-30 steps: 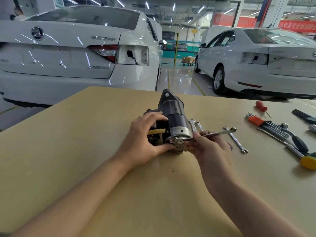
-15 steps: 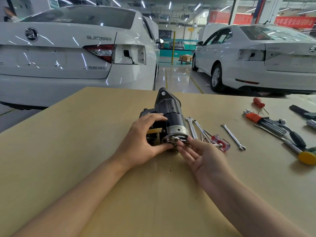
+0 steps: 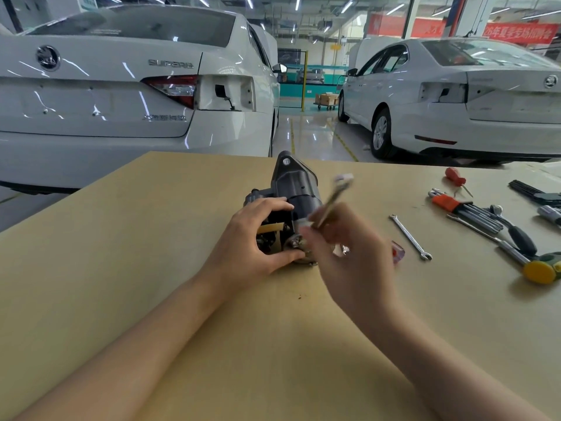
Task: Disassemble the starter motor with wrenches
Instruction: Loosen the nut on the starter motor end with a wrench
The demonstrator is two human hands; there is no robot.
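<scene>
Head: left hand [image 3: 258, 241] grips starter motor [image 3: 296, 189]; right hand [image 3: 349, 253] holds blurred wrench [image 3: 335, 197].

Table surface and items laid on it

A tan table [image 3: 121, 268] is seen, on which a dark starter motor [image 3: 296, 189] is rested near the middle. A loose wrench [image 3: 409, 237] is laid flat to its right, apart from it. Further right, a set of hex keys in an orange holder [image 3: 464, 208], a red-handled screwdriver [image 3: 454, 177], a hammer with a yellow head [image 3: 537, 270] and a dark tool set [image 3: 537, 192] at the edge are noted. A small dark speck [image 3: 300, 297] is observed on the bare surface.
</scene>
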